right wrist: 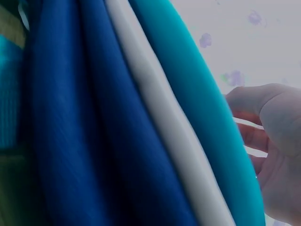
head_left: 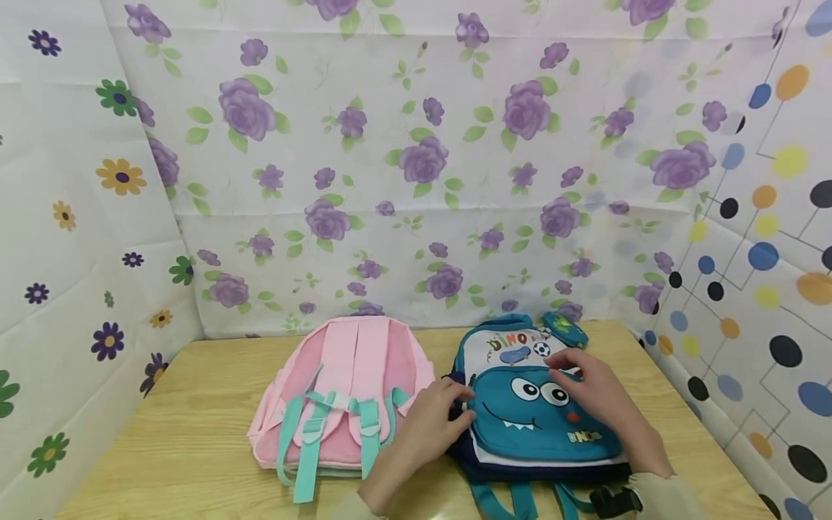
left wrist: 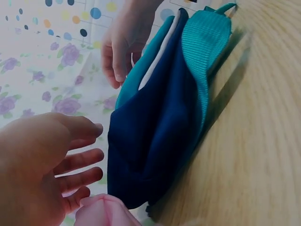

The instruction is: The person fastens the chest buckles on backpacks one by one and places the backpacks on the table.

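Note:
A teal, white and navy dinosaur backpack [head_left: 539, 426] lies front up on the table, its straps toward me. My left hand [head_left: 432, 422] is by its left edge, fingers loosely bent and apart. In the left wrist view that hand [left wrist: 42, 165] stands beside the bag's navy side [left wrist: 155, 127] with nothing in its fingers. Over the upper right of the front pocket is my right hand [head_left: 594, 390], its fingertips near the dinosaur's eyes. The right wrist view shows this hand [right wrist: 277, 127] with spread, slightly bent fingers, partly hidden behind the teal pocket [right wrist: 188, 94].
Left of the dinosaur bag, a pink backpack [head_left: 354, 361] lies with its mint straps [head_left: 308, 462] up, close to my left hand. A small round teal pouch [head_left: 564, 328] hangs at the dinosaur bag's top right. Patterned cloth [head_left: 364, 180] walls the wooden table [head_left: 182, 419] at back and sides.

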### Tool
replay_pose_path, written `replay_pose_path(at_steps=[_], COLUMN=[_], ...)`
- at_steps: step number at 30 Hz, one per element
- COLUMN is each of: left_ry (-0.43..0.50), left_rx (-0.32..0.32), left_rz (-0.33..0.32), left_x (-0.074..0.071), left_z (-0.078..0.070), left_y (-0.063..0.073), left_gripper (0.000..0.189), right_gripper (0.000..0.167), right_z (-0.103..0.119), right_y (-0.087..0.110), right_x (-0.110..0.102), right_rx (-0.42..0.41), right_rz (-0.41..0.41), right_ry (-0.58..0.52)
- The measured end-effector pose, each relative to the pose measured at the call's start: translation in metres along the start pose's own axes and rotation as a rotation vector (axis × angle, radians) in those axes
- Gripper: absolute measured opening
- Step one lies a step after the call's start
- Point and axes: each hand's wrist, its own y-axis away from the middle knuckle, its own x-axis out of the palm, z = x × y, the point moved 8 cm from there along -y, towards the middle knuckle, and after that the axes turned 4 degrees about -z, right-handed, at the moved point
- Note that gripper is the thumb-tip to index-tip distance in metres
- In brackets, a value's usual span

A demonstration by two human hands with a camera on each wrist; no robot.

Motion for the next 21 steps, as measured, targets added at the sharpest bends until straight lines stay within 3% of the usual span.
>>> replay_pose_path(at_steps=[6, 14, 21], left_ry=[-0.112, -0.149, -0.166], left_rx=[0.011, -0.036, -0.021], left_rz=[0.053, 0.095, 0.086], left_x=[0.010, 0.018, 0.020], left_z=[-0.001, 0.002, 0.002], left_y=[0.000, -0.001, 0.001], left_gripper=[0.032, 0.046, 0.048], right_gripper=[0.022, 0.030, 0.031], right_z=[-0.015, -0.041, -0.059], right_y=[0.001, 0.003, 0.008], right_x=[-0.010, -0.020, -0.021], right_rx=[0.032, 0.090, 0.146], right_rz=[-0.020, -0.023, -0.013], right_ry=[0.017, 0.030, 0.013])
